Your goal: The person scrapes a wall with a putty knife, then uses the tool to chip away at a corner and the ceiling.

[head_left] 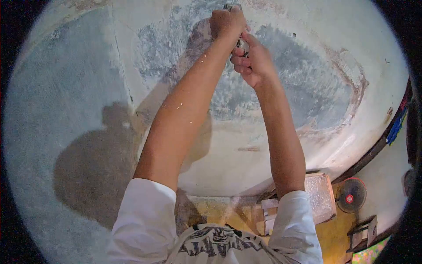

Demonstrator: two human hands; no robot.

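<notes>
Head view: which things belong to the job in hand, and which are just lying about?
Apparently in the job: left hand, right hand, dark tool (mostly hidden), patchy wall.

Just lying about, it seems: fan, pink-edged box, blue item at far right.

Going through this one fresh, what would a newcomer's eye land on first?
Probably the left hand and right hand, raised close together at top centre, by a mottled blue-grey patch on the wall. Next, the big dark shadow at left, then the red-rimmed fan at lower right.
</notes>
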